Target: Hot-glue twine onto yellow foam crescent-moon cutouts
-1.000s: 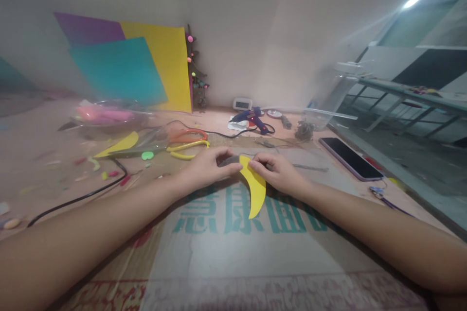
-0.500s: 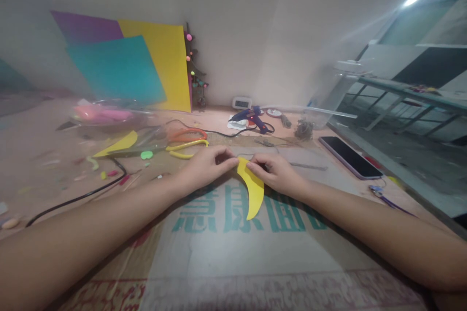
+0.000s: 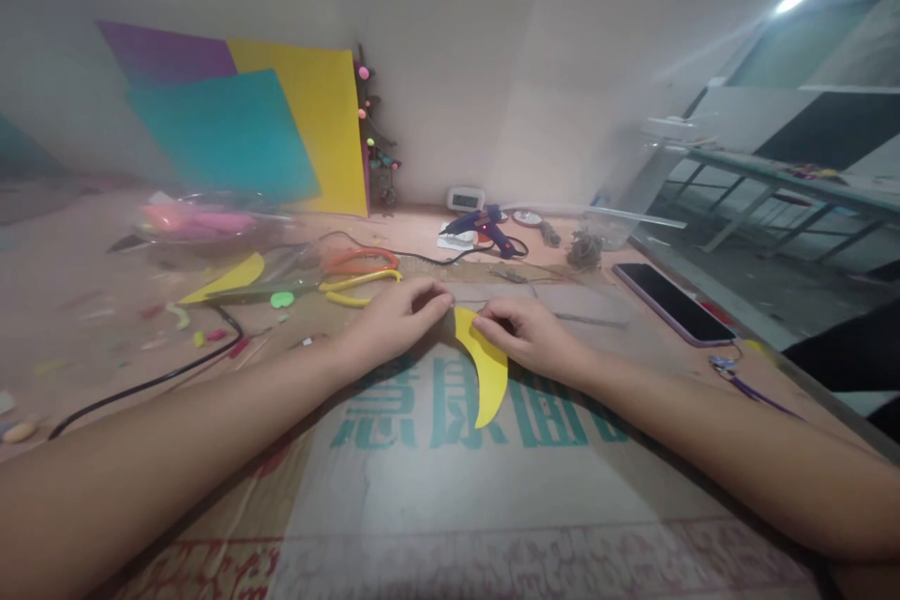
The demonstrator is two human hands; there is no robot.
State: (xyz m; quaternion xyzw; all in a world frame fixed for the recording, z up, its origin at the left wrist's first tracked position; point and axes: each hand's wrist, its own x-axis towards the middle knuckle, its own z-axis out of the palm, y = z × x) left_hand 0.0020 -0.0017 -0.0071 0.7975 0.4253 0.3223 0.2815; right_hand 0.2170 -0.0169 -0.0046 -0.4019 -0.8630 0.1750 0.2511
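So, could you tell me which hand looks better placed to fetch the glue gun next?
Probably the right hand: the glue gun lies beyond and slightly to its side, while the left hand sits farther over. Both pinch the yellow crescent, so the left could hold it meanwhile.

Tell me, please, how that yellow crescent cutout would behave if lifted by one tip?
The yellow crescent cutout looks thin and flat, so it is probably very light and would likely droop. It lies flush on the cardboard sheet, so it should slide, not roll.
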